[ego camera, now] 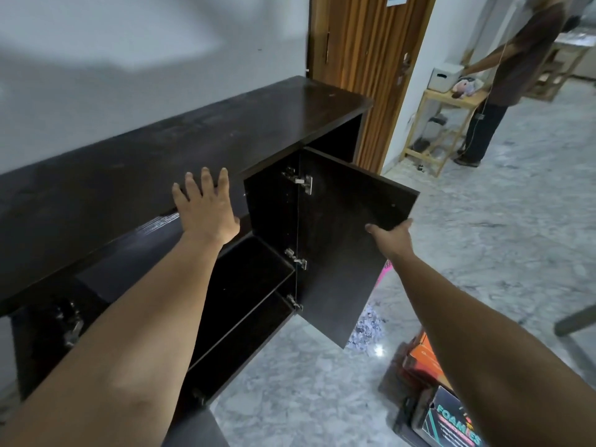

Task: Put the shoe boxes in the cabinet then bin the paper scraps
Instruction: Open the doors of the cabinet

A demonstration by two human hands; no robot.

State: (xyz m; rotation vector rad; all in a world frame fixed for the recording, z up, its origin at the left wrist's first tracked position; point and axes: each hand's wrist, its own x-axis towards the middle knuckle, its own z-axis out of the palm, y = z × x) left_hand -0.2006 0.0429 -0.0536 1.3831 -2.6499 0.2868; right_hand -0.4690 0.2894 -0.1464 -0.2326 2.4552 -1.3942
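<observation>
**Cabinet doors open, shoe boxes waiting on the floor**

The left hand (pixel 206 208) lies flat and spread against the front edge of the cabinet (pixel 161 150) top, holding nothing. The right hand (pixel 392 235) grips the outer top corner of the right door (pixel 348 227), fingers hidden behind the panel and thumb on the near face, with the door swung well out on its hinges. Inside, a dark shelf (pixel 245 272) shows bare, with another compartment below it.

The shoe boxes (pixel 432 382) sit stacked on the floor (pixel 306 382) at the lower right, partly hidden under the right forearm: orange ones above, a dark printed one nearest the camera. They look like ordinary cardboard, so probably light and fairly stiff but easy to crush at the lids. Taking each one with both hands at the short ends, or from beneath, should keep the lid from lifting off. Whether they hold shoes cannot be told.

The paper scraps (pixel 367 330) lie in a loose heap on the floor just beyond the door's lower corner. They look shredded and very light, likely to scatter, so gathering them by cupped handfuls seems wise.
</observation>
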